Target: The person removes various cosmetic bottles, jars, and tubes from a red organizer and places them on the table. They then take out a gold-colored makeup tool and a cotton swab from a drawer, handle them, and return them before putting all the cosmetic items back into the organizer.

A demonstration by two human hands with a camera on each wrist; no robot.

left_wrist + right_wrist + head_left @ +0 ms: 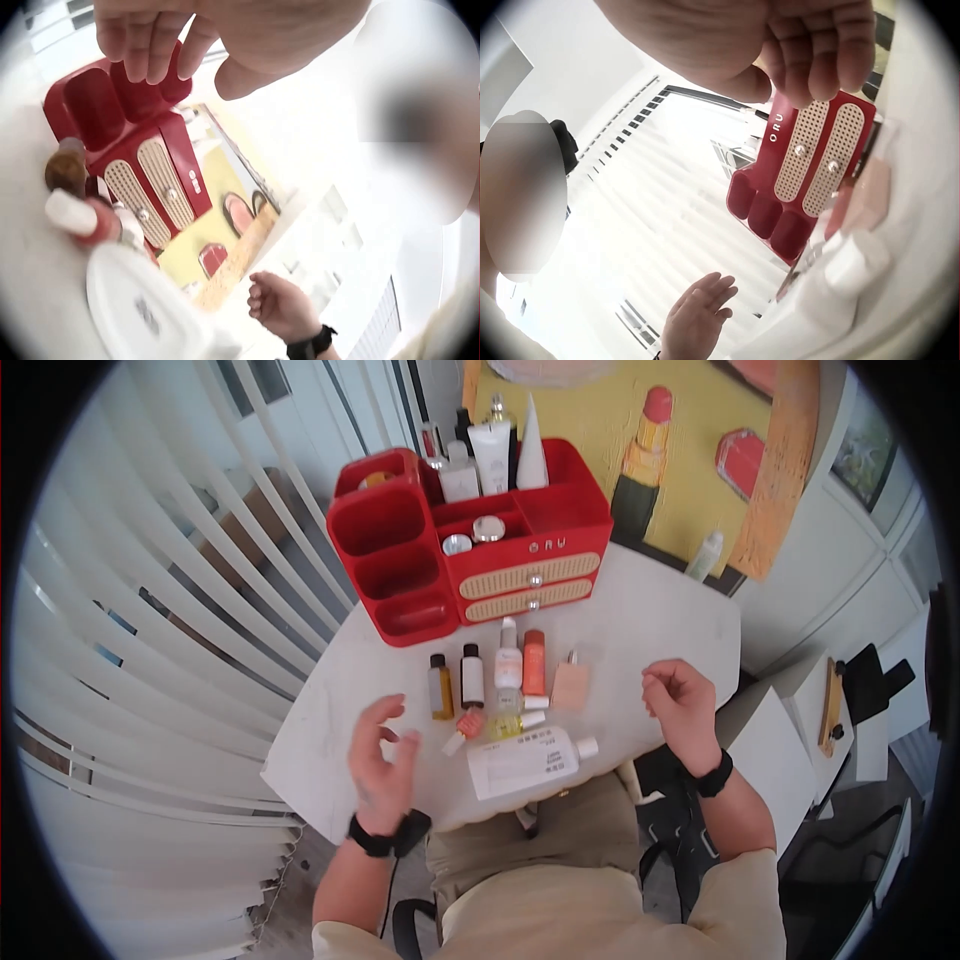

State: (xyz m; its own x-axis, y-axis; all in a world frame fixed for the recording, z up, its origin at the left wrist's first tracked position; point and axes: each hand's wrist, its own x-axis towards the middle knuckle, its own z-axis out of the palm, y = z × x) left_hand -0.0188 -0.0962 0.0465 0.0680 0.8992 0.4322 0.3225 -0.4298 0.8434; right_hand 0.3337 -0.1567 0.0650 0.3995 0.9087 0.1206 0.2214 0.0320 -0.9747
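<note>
Both hands are raised and hold nothing. The left hand [383, 765], fingers loosely bent, is left of a group of bottles: an amber bottle [440, 692], a dark-capped bottle [472, 678], an orange tube [534, 663] and a peach bottle [570, 686]. A large white bottle [525, 762] lies on its side at the table's near edge. The right hand [682, 710] is right of the peach bottle, touching nothing, its fingers loosely curled. In the left wrist view the left hand [225, 37] hangs near the red organizer [150, 150]; the right wrist view shows the right hand [780, 45].
The red organizer [525, 565] stands at the back of the white table [340, 730], holding tubes, bottles and two small round jars. Behind it is a lipstick picture [690, 420], with a small clear bottle [706, 556] by its lower edge. Blinds [150, 660] hang at the left.
</note>
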